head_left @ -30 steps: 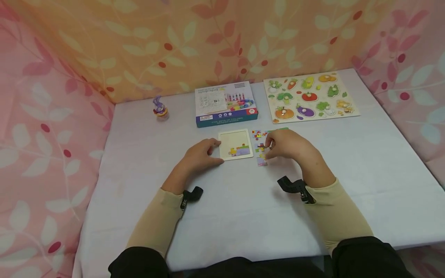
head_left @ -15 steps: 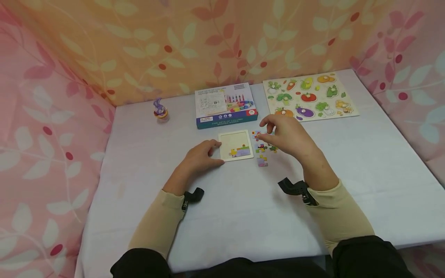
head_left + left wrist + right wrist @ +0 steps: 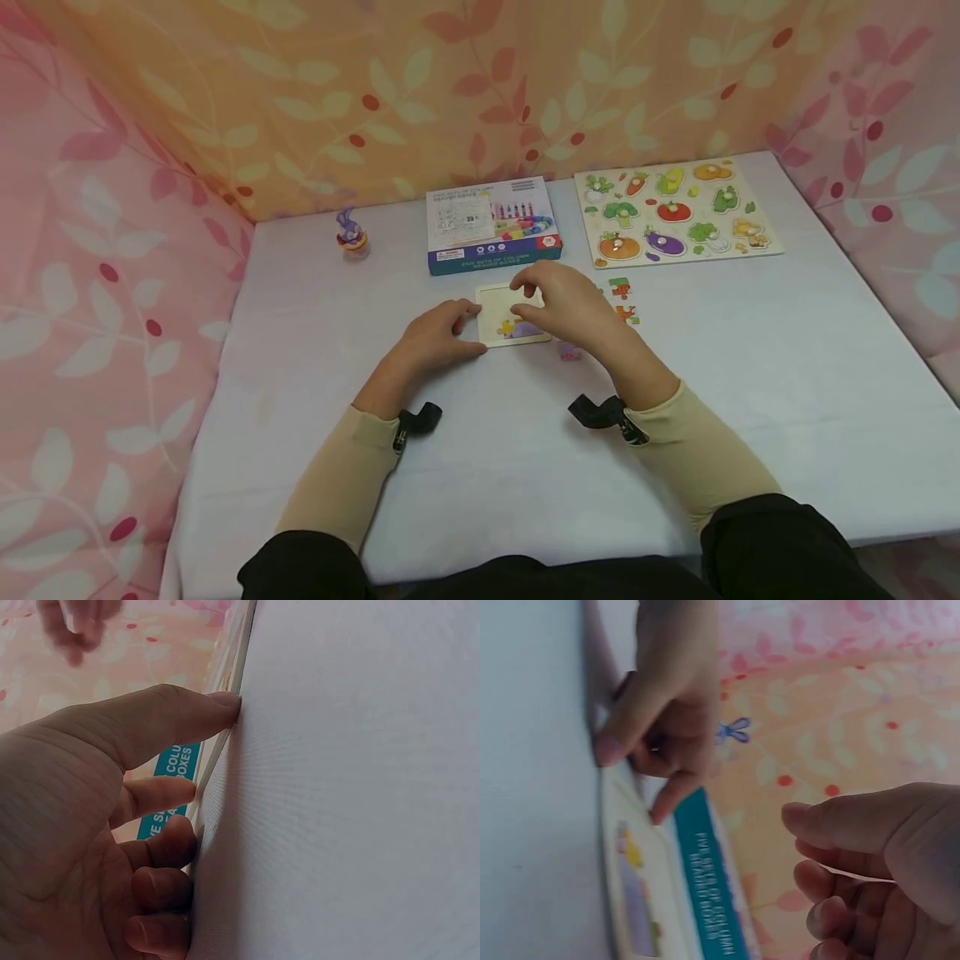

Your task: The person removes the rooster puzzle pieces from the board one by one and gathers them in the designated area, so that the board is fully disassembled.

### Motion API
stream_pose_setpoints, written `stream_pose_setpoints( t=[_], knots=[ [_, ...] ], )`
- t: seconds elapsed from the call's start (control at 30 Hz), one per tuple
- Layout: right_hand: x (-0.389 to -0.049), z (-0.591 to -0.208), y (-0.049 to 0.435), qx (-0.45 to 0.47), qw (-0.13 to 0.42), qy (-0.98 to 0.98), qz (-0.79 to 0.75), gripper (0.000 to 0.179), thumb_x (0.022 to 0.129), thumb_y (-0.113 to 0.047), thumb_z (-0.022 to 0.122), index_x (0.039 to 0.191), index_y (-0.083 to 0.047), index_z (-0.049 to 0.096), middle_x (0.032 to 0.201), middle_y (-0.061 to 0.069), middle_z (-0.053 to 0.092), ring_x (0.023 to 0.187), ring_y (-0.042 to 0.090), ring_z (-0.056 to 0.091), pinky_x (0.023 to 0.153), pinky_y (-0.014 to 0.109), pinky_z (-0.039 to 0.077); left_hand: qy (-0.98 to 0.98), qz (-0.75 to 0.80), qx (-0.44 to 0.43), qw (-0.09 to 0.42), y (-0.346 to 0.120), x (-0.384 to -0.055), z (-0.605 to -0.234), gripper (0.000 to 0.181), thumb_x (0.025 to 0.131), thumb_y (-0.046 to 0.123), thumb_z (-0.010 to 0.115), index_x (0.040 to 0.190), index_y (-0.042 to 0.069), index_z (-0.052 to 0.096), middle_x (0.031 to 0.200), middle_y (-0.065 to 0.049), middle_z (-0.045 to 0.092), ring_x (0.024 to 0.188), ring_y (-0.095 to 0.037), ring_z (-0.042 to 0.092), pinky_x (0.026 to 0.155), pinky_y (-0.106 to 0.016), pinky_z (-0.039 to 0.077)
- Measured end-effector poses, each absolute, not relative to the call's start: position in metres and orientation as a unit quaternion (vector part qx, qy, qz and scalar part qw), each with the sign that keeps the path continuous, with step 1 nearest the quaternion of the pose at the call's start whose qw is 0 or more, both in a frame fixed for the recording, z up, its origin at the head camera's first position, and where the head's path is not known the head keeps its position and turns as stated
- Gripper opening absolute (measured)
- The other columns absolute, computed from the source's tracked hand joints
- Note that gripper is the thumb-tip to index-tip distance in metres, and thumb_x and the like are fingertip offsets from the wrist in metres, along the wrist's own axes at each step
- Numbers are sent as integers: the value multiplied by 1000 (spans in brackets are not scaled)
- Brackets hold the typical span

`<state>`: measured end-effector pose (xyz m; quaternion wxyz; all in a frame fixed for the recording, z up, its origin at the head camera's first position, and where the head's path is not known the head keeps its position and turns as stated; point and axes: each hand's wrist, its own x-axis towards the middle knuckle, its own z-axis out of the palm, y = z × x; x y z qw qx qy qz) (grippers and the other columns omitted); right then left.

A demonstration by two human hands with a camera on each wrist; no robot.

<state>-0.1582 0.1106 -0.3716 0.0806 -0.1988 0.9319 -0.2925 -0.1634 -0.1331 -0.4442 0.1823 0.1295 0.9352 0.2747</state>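
Observation:
A small cream puzzle tray [image 3: 495, 299] lies flat on the white table, with a few joined yellow and purple jigsaw pieces [image 3: 525, 328] along its lower right. My left hand [image 3: 438, 333] touches its left side, the index fingertip at the left edge and the thumb at the near corner. In the left wrist view, the other fingers curl loosely beside the edge. Above the tray hovers my right hand [image 3: 566, 304], thumb and index finger apart. The right wrist view shows nothing between those fingers. Loose jigsaw pieces [image 3: 621, 288] lie right of the tray, partly hidden by this hand.
Behind the tray lies a flat boxed game [image 3: 491, 225]. A vegetable peg puzzle board [image 3: 678, 212] rests at the back right. A small purple-topped figurine [image 3: 351, 233] stands back left. Patterned curtains [image 3: 480, 92] enclose the table's back and sides.
My right hand has lifted from the loose pieces and moved left over the tray, uncovering pieces on the right. The left hand has stayed at the tray's edge.

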Motion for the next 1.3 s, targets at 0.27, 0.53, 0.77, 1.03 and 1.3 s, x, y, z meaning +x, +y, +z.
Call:
stream_pose_setpoints(
  t=[0.27,0.53,0.77,1.03,1.3],
  knots=[
    [-166,-411,99,-244,176,930,-212,42,94,-22,76,132,-6,68,111,9,64,95,23,59,87,40,49,931,284,134,183,-134,-161,-443,70,84,44,83,145,21,58,92,-6,53,84,-22,50,70,-38,37],
    [-162,-425,95,-228,159,936,-218,33,93,-17,76,123,-4,69,107,9,61,94,24,57,88,40,48,931,284,146,174,-132,-162,-447,70,83,45,84,144,21,58,91,-5,53,82,-21,50,69,-37,37],
    [-159,-432,94,-213,147,938,-230,26,93,-16,76,116,-6,70,110,8,54,91,23,57,83,40,49,932,280,147,177,-130,-162,-448,69,83,46,84,143,21,59,91,-5,54,82,-21,50,68,-37,37],
    [-160,-435,89,-198,149,939,-239,26,93,-16,76,116,-6,68,113,8,51,91,23,55,82,39,49,934,276,136,182,-132,-162,-445,69,83,45,84,143,23,59,92,-5,54,83,-21,51,69,-37,37],
    [-162,-433,89,-196,147,937,-248,26,91,-15,78,112,-8,63,110,7,51,90,24,55,80,39,48,934,280,137,177,-133,-164,-445,70,83,45,84,144,22,58,91,-6,54,84,-22,51,69,-37,38]
  ],
)
